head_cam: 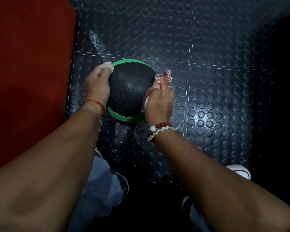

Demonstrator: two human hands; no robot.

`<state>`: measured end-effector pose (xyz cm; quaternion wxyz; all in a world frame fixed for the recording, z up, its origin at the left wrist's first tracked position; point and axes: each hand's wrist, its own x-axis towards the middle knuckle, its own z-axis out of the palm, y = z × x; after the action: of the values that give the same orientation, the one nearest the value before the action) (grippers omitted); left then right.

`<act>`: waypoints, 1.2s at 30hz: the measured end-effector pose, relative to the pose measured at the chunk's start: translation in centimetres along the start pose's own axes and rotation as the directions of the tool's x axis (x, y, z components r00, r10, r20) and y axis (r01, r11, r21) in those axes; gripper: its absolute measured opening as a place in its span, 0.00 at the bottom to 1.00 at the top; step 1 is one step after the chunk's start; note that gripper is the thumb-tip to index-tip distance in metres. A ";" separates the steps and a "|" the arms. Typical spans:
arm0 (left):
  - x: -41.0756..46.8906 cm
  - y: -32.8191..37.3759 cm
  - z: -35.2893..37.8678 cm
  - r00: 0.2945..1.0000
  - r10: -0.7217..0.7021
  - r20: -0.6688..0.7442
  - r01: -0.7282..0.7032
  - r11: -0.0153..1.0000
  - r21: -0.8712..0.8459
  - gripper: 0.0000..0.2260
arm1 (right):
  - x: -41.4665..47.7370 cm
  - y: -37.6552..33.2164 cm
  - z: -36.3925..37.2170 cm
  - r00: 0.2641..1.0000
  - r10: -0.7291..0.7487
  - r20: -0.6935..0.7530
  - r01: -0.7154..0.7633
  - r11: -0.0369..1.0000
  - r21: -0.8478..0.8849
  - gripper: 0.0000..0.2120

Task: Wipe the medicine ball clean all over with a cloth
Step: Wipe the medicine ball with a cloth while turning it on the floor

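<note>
Currently mid-wipe, on the right flank of the black, pebble-textured, green-banded medicine ball (131,91). Sits on dark studded rubber flooring (208,67), just beside the edge of a red mat (28,64), between both hands.

Braced by left hand (97,87): cupped against the left flank, fingertips curled round the far upper edge. Red thread bracelet (95,102) at the wrist.

Pressed to the opposite flank by right hand (159,104): crumpled red-and-white patterned cloth (165,77), bunched under curled fingers, loose end poking out past the knuckles. Red-and-white bead bracelet (158,129) at that wrist.

Top of ball bare to camera; underside hidden. Cannot judge how clean in this dim light.

Likely stage: partway, sides in hand, bottom probably not yet reached.

Next move probably calls for turning the ball with the bracing hand to bring fresh surface under the cloth, with firm pressure into the textured skin and a check against rolling away across the floor.
</note>
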<state>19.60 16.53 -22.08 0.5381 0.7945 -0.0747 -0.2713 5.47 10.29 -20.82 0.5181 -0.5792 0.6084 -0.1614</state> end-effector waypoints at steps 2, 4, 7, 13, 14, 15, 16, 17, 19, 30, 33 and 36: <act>0.0 0.1 -0.1 1.000 0.005 0.007 -0.005 1.000 0.013 0.11 | -0.6 -0.5 0.0 0.991 -0.132 0.011 0.132 0.991 -0.026 0.20; -0.1 0.0 -0.2 1.000 0.002 0.022 -0.002 1.000 0.026 0.13 | 0.4 -1.2 -0.3 0.978 -0.204 0.048 0.206 0.978 -0.032 0.19; -0.3 0.3 0.0 0.999 0.000 0.040 -0.001 0.999 0.039 0.13 | 3.1 -2.5 -1.0 0.982 -0.128 0.136 0.140 0.987 -0.080 0.18; -0.2 0.9 1.2 0.999 0.011 0.039 -0.015 0.996 0.092 0.14 | 5.0 -2.2 -1.8 0.988 0.100 0.120 -0.112 0.989 0.095 0.17; -0.2 0.9 1.3 0.999 0.013 0.041 -0.017 0.995 0.102 0.14 | 4.4 -1.9 -1.8 0.983 0.157 0.095 -0.169 0.976 0.138 0.16; 0.0 0.8 1.4 0.999 0.015 0.038 -0.019 0.994 0.109 0.14 | 3.6 -1.4 -1.6 0.979 0.193 0.061 -0.200 0.966 0.165 0.16; 0.2 0.7 1.4 0.999 0.019 0.036 -0.023 0.993 0.117 0.14 | 2.4 -1.0 -1.4 0.983 0.183 0.024 -0.185 0.969 0.164 0.17; 0.3 0.6 1.5 0.999 0.030 0.040 -0.035 0.990 0.134 0.14 | 1.1 -0.8 -1.3 0.992 0.124 -0.006 -0.121 0.982 0.143 0.17; 0.5 0.5 1.4 0.997 0.052 0.057 -0.062 0.982 0.177 0.16 | -0.3 -0.8 -1.3 0.998 -0.052 -0.021 0.054 0.995 0.084 0.17; 0.1 1.4 3.1 0.997 0.050 0.057 -0.062 0.969 0.239 0.14 | 5.6 -2.5 -3.1 0.990 0.063 0.125 -0.058 0.998 -0.040 0.16; 0.3 1.6 3.3 0.999 0.034 0.037 -0.042 0.968 0.249 0.14 | 4.0 -1.4 -3.0 0.984 0.175 0.026 -0.176 0.983 0.047 0.15; 0.6 1.8 3.5 1.000 0.011 0.012 -0.014 0.975 0.222 0.22 | 1.4 -1.3 -2.2 0.998 -0.037 -0.051 0.036 0.999 -0.012 0.17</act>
<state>18.69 12.69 -21.60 0.4472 0.8477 -0.1125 -0.2621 4.66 7.79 -19.54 0.4959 -0.5889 0.6116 -0.1821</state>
